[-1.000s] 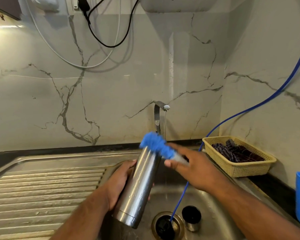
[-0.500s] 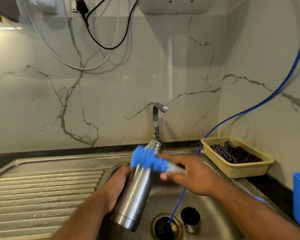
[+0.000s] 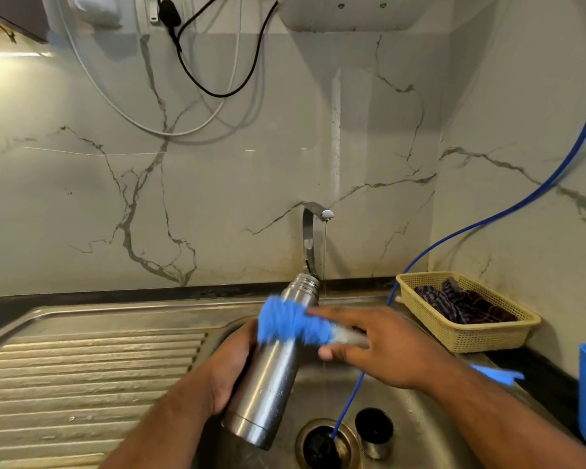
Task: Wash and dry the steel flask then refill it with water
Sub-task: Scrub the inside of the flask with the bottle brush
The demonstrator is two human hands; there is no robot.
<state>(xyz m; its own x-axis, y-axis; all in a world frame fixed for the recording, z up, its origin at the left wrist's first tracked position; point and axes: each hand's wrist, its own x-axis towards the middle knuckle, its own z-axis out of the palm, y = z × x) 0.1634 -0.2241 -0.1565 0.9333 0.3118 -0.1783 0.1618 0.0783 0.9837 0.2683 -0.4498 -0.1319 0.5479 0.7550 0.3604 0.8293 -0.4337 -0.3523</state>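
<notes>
Over the sink (image 3: pixel 437 418), the washing step is under way, I judge: the steel flask (image 3: pixel 271 384) is leaning with its open neck just beside the running tap's (image 3: pixel 310 231) thin stream, so a rinse is likely coming next. The left hand (image 3: pixel 230 370) is wrapping around the flask's lower body. The right hand (image 3: pixel 386 346) is gripping the blue brush (image 3: pixel 291 321) by its handle between thumb and fingers, pressing the bristles against the flask's shoulder.

The steel flask (image 3: pixel 271 384) is uncapped and held tilted over the sink (image 3: pixel 420 418), threaded neck up toward the tap (image 3: pixel 313 211), base lowest near the drain (image 3: pixel 322 445). Its body is wet with droplets, and a blue brush (image 3: pixel 291 323) lies across its upper part
</notes>
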